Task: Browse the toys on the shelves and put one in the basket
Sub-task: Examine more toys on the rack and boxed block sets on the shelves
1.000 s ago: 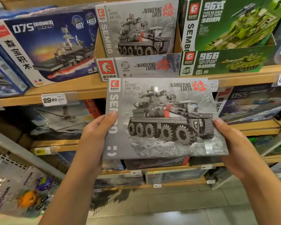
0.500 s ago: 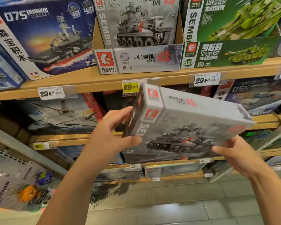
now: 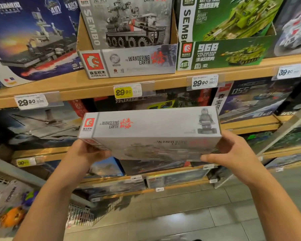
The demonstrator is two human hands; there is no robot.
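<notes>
While held level, grey box [image 3: 151,134] lies crosswise.

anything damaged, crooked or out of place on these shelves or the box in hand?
Nothing stands out. The grey Wandering Earth box looks undented, gripped at its ends by the left hand and right hand, tipped so its long side panel faces the camera. The yellow price tag differs from the white ones only in colour.

Two bare forearms, no sleeves, rings or watch; bare hands: left [image 3: 87,152], right [image 3: 233,153].
</notes>
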